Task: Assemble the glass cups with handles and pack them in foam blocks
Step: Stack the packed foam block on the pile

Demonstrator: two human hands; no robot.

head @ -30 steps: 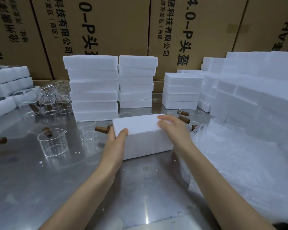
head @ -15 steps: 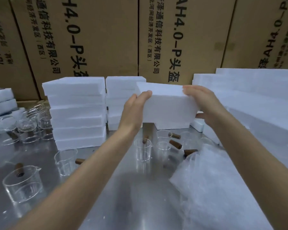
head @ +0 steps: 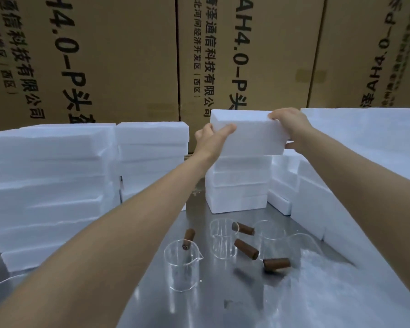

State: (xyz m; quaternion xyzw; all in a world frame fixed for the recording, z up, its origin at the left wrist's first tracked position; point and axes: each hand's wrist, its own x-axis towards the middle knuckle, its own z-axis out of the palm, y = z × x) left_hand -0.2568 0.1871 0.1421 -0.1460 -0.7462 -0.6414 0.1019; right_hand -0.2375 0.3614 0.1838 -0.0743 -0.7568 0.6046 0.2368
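I hold a white foam block (head: 251,133) by both ends at the top of a short foam stack (head: 237,192) at the back of the steel table (head: 223,304). My left hand (head: 211,140) grips its left end and my right hand (head: 291,124) grips its right end. Whether the block rests on the stack cannot be told. Below my arms stand glass cups with brown wooden handles: one near cup (head: 182,263), a second cup (head: 223,237) behind it, and more clear cups (head: 270,235) to the right. A loose brown handle (head: 246,249) lies among them.
Tall foam stacks stand at the left (head: 47,185) and centre-left (head: 152,157). A long bank of foam blocks (head: 365,162) runs along the right side. Bubble wrap (head: 329,292) covers the near right of the table. Cardboard cartons (head: 128,55) wall off the back.
Both hands lifted the foam block off the table in front of me and carried it up and back to the top of the rear stack. My view has tilted upward.
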